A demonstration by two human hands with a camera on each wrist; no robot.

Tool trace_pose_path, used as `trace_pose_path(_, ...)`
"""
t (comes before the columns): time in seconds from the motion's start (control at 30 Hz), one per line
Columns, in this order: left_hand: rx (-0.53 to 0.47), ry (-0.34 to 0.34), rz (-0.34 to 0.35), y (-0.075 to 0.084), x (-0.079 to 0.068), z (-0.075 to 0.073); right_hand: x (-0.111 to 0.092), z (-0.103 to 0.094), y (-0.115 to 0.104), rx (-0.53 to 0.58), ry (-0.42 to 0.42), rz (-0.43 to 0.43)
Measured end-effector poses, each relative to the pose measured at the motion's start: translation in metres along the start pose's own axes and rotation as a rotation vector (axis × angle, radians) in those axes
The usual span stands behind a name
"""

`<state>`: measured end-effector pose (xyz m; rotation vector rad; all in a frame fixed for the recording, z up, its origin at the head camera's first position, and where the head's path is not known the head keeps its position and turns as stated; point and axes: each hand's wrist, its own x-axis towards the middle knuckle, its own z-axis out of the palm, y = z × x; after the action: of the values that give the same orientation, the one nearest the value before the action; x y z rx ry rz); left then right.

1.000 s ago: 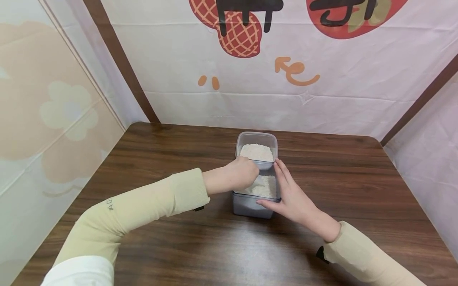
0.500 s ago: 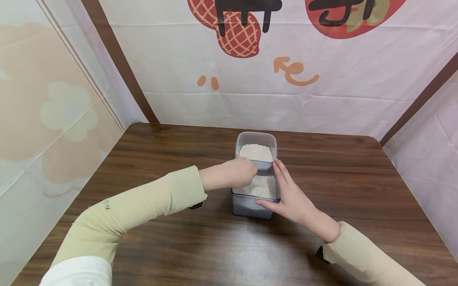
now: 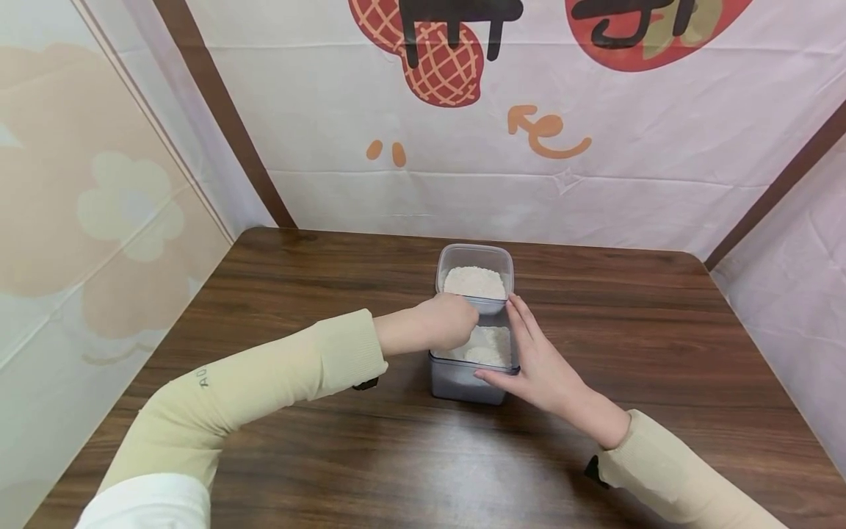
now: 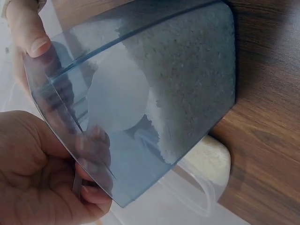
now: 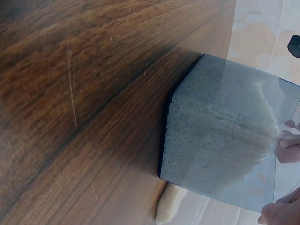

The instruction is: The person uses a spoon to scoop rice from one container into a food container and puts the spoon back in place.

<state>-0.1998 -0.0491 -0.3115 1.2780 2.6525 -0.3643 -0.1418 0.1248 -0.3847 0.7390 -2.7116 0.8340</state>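
In the head view my left hand [image 3: 449, 321] is over the near container [image 3: 468, 383], a blue-grey see-through box with white rice [image 3: 492, 345] in it. In the left wrist view, the thumb and fingers of that hand pinch the thin handle of a whitish, rounded scoop [image 4: 117, 89]. The scoop's bowl is inside the box, beside the sloping rice. My right hand [image 3: 545, 375] grips the right side of the box, thumb at the near rim and fingers toward the far corner. In the right wrist view, rice lies banked against the box wall [image 5: 218, 122].
Right behind the near box stands a clear container [image 3: 507, 264] with a mound of rice [image 3: 473, 281]. Both rest on a dark wood table [image 3: 344, 279]. A printed cloth wall [image 3: 330, 198] rises behind the table's far edge, with cloth at both sides.
My left hand shifts slightly left and then back right over the near box, and the rice surface beside it looks slightly different. The right hand keeps its grip.
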Motion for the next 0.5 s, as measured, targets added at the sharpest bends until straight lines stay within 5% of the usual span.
trace_pose_path(0.5,-0.049,0.011,-0.014,0.0048,0.0062,0.0078,-0.0004,0.0002,-0.0023,0.007,-0.004,0.000)
